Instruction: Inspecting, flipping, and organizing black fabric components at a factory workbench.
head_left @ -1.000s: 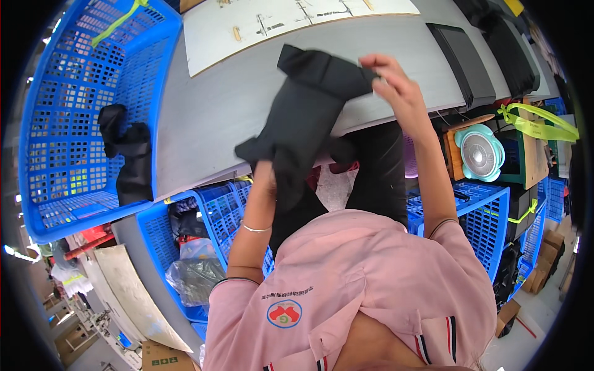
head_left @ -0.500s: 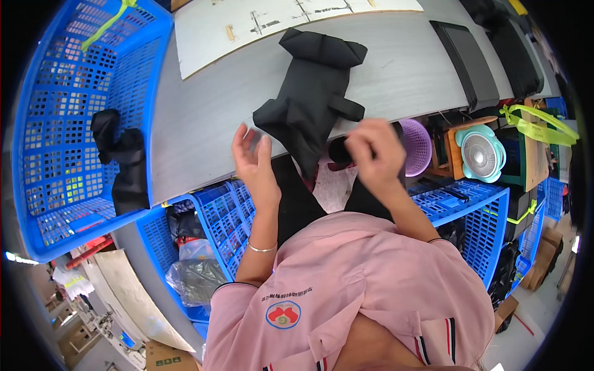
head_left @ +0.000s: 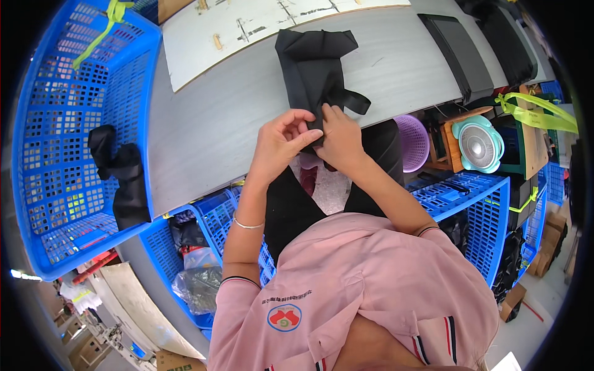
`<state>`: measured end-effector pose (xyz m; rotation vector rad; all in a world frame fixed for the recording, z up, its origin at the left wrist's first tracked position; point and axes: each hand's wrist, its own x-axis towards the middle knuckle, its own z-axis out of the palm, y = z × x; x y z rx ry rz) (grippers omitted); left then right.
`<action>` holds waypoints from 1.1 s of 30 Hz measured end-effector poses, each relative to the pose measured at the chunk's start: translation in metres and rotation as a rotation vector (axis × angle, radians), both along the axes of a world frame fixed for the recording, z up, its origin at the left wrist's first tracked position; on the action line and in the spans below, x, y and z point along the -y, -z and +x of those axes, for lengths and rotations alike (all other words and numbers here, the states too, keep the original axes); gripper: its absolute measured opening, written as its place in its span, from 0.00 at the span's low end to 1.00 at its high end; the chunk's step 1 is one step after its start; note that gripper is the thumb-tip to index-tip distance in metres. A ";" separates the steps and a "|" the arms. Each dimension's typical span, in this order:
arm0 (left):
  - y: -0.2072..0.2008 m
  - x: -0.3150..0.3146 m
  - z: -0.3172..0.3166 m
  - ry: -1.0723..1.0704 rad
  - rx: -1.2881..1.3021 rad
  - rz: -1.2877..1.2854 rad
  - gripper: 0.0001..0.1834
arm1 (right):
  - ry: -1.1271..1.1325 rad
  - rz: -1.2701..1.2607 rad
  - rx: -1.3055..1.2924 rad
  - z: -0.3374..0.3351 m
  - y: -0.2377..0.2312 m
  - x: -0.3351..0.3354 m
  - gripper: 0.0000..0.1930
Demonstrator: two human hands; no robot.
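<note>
A black fabric piece (head_left: 312, 71) lies on the grey table (head_left: 210, 130), its far end folded wide and its near end at the table's front edge. A black strap loop (head_left: 352, 100) sticks out from its right side. My left hand (head_left: 288, 136) pinches the near end of the fabric between thumb and forefinger. Close beside it, my right hand (head_left: 340, 133) is closed on the same end, its fingertips on the cloth. The two hands almost touch, and part of the fabric between them is hidden.
A blue crate (head_left: 151, 123) with black fabric pieces (head_left: 127, 167) stands at the left. A white board (head_left: 247, 31) lies at the back. Stacked black panels (head_left: 458, 55) are at the right, near a purple basket (head_left: 411, 142) and a teal fan (head_left: 479, 143).
Both hands have come together from apart and taken hold of the fabric's near end. That end, spread out and drooping before, is now gathered narrower.
</note>
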<state>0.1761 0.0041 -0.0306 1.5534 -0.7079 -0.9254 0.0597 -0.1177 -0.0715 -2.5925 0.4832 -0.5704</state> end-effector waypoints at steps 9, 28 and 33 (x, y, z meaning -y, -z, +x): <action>-0.007 0.002 0.003 0.076 0.430 -0.092 0.12 | -0.063 -0.113 0.243 0.004 0.007 0.004 0.13; 0.026 0.017 -0.053 -0.672 0.123 -0.357 0.21 | 0.170 0.149 0.234 -0.018 -0.011 0.012 0.14; 0.003 0.001 -0.032 -0.582 0.493 -0.090 0.21 | 0.204 0.087 0.331 -0.018 -0.011 0.041 0.09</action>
